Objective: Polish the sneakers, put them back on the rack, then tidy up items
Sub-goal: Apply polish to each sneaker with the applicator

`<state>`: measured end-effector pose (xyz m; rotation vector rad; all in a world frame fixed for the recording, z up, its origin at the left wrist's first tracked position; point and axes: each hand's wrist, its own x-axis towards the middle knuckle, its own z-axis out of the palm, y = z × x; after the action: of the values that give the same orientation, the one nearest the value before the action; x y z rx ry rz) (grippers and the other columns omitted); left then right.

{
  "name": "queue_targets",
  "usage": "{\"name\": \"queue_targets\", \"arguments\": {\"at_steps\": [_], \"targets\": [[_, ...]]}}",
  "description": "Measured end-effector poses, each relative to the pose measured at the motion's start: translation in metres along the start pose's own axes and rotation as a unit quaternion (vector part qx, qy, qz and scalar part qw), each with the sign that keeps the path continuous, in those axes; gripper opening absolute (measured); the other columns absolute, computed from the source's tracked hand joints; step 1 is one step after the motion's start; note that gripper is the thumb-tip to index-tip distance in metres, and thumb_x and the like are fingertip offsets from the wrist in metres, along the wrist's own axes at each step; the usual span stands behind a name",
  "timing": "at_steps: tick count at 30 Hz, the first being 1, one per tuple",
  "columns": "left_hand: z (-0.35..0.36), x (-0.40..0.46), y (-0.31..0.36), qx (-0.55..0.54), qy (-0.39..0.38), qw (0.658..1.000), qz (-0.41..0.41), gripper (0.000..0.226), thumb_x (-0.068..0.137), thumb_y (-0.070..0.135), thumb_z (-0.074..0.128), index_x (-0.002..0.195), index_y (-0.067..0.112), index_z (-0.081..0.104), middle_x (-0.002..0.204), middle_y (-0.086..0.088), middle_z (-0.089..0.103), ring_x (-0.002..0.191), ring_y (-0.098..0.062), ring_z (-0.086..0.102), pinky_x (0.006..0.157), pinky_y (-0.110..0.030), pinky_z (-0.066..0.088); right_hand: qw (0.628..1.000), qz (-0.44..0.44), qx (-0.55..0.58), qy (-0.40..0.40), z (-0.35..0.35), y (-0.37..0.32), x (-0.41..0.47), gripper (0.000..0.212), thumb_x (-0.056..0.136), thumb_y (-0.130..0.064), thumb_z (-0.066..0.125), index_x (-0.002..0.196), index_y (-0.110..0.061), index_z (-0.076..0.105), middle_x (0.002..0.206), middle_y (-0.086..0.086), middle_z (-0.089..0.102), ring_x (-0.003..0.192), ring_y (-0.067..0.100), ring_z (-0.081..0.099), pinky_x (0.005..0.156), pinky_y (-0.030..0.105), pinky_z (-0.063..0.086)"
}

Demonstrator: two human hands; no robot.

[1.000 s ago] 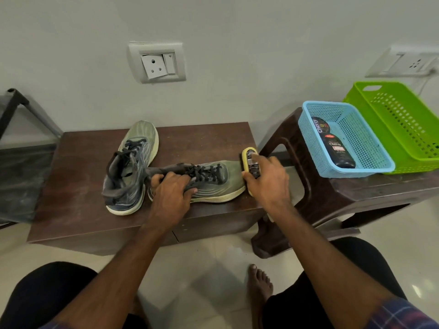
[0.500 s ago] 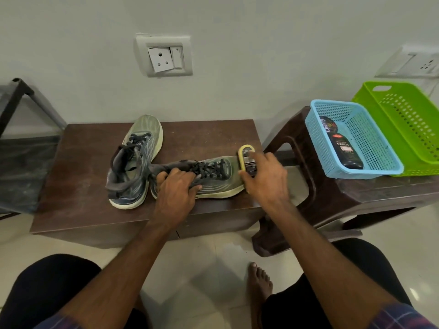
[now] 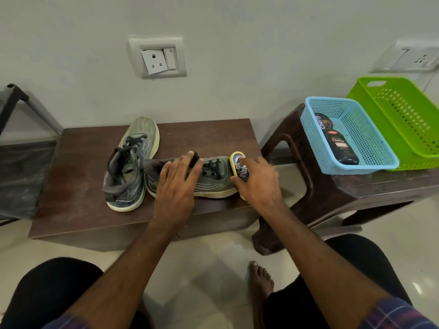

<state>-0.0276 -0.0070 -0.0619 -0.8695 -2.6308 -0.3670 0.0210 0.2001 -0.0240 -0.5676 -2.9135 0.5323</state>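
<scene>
Two grey-green sneakers lie on a low brown table (image 3: 78, 186). One sneaker (image 3: 130, 162) points away from me at the left. The other sneaker (image 3: 213, 179) lies sideways with its toe to the right. My left hand (image 3: 177, 184) rests on its collar and laces, fingers spread and nearly straight. My right hand (image 3: 257, 184) grips a yellow shoe-shine sponge (image 3: 238, 166) and holds it against the sneaker's toe.
A dark brown plastic stool (image 3: 332, 193) stands to the right, carrying a blue basket (image 3: 380, 160) with two black polish bottles (image 3: 341, 148) and a green basket (image 3: 403, 115). A dark rack (image 3: 14, 148) stands at the far left. My bare foot (image 3: 260, 279) is on the tiled floor.
My left hand has opened from a curled grip on the sneaker's collar to flat, spread fingers. My right hand keeps the sponge at the toe. The camera has shifted slightly.
</scene>
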Motion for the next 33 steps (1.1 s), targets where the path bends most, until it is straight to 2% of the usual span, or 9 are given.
{"name": "queue_targets", "arguments": {"at_steps": [2, 5, 7, 12, 15, 18, 21, 28, 33], "targets": [[0.003, 0.003, 0.002, 0.002, -0.030, 1.000, 0.009, 0.070, 0.079, -0.003, 0.065, 0.144, 0.012, 0.046, 0.155, -0.015, 0.035, 0.141, -0.033, 0.033, 0.117, -0.049, 0.025, 1.000, -0.015, -0.002, 0.004, 0.003, -0.001, -0.002, 0.057, 0.083, -0.046, 0.073, 0.133, -0.025, 0.056, 0.115, 0.002, 0.058, 0.101, 0.023, 0.062, 0.086, 0.037, 0.054], [0.010, 0.005, 0.004, 0.002, -0.071, 0.997, -0.008, 0.067, 0.086, 0.021, 0.070, 0.146, 0.012, 0.044, 0.161, -0.012, 0.025, 0.148, -0.030, 0.022, 0.119, -0.050, 0.021, 0.999, -0.045, -0.005, -0.006, 0.007, -0.003, -0.004, 0.058, 0.084, -0.046, 0.072, 0.136, -0.025, 0.054, 0.118, 0.003, 0.057, 0.102, 0.021, 0.061, 0.088, 0.038, 0.055], [0.013, 0.006, 0.003, -0.010, -0.088, 0.996, -0.018, 0.068, 0.085, 0.028, 0.073, 0.145, 0.012, 0.047, 0.161, -0.010, 0.024, 0.150, -0.028, 0.019, 0.118, -0.049, 0.022, 0.999, -0.040, -0.009, -0.010, 0.006, 0.001, -0.001, 0.056, 0.084, -0.045, 0.071, 0.134, -0.025, 0.055, 0.118, 0.004, 0.056, 0.102, 0.022, 0.060, 0.087, 0.038, 0.055], [0.018, 0.007, -0.001, -0.065, -0.083, 0.994, -0.032, 0.059, 0.083, 0.025, 0.077, 0.135, 0.009, 0.055, 0.160, -0.009, 0.028, 0.149, -0.026, 0.021, 0.116, -0.050, 0.029, 0.995, 0.094, 0.019, 0.034, -0.018, 0.026, 0.016, 0.053, 0.082, -0.044, 0.075, 0.128, -0.022, 0.060, 0.114, 0.006, 0.059, 0.104, 0.025, 0.061, 0.089, 0.036, 0.049], [0.020, 0.007, 0.001, -0.077, -0.079, 0.993, -0.040, 0.060, 0.078, 0.020, 0.081, 0.131, 0.007, 0.057, 0.160, -0.011, 0.029, 0.149, -0.027, 0.022, 0.115, -0.050, 0.031, 0.999, 0.025, 0.033, 0.021, -0.015, 0.002, 0.003, 0.055, 0.083, -0.046, 0.073, 0.131, -0.024, 0.057, 0.116, 0.002, 0.058, 0.103, 0.018, 0.059, 0.085, 0.027, 0.047], [0.021, 0.007, 0.004, -0.081, -0.075, 0.993, -0.044, 0.060, 0.074, 0.015, 0.082, 0.129, 0.006, 0.058, 0.159, -0.012, 0.030, 0.148, -0.028, 0.023, 0.113, -0.048, 0.032, 0.998, -0.050, 0.020, -0.024, 0.008, -0.023, -0.008, 0.057, 0.086, -0.047, 0.070, 0.136, -0.027, 0.052, 0.122, 0.002, 0.056, 0.107, 0.020, 0.058, 0.088, 0.034, 0.050], [0.021, 0.005, 0.004, -0.085, -0.069, 0.993, -0.039, 0.058, 0.075, 0.016, 0.082, 0.128, 0.006, 0.059, 0.158, -0.012, 0.032, 0.148, -0.027, 0.024, 0.112, -0.048, 0.033, 0.999, -0.014, 0.003, -0.034, 0.011, -0.015, 0.004, 0.056, 0.087, -0.045, 0.069, 0.136, -0.024, 0.052, 0.122, 0.004, 0.056, 0.107, 0.023, 0.058, 0.089, 0.036, 0.051], [0.020, 0.004, 0.002, -0.113, -0.067, 0.990, -0.044, 0.056, 0.077, 0.019, 0.081, 0.128, 0.010, 0.059, 0.159, -0.010, 0.031, 0.149, -0.025, 0.021, 0.112, -0.046, 0.033, 0.998, 0.060, -0.003, 0.026, -0.012, 0.010, 0.018, 0.052, 0.087, -0.042, 0.070, 0.132, -0.022, 0.055, 0.117, 0.007, 0.057, 0.106, 0.028, 0.060, 0.091, 0.041, 0.053], [0.021, 0.004, 0.002, -0.129, -0.073, 0.988, -0.051, 0.058, 0.075, 0.017, 0.083, 0.128, 0.010, 0.059, 0.159, -0.009, 0.031, 0.149, -0.024, 0.020, 0.111, -0.048, 0.035, 0.998, -0.054, -0.001, -0.009, -0.004, -0.016, 0.001, 0.054, 0.087, -0.044, 0.069, 0.135, -0.025, 0.054, 0.118, 0.001, 0.056, 0.102, 0.017, 0.058, 0.083, 0.027, 0.048]]}}
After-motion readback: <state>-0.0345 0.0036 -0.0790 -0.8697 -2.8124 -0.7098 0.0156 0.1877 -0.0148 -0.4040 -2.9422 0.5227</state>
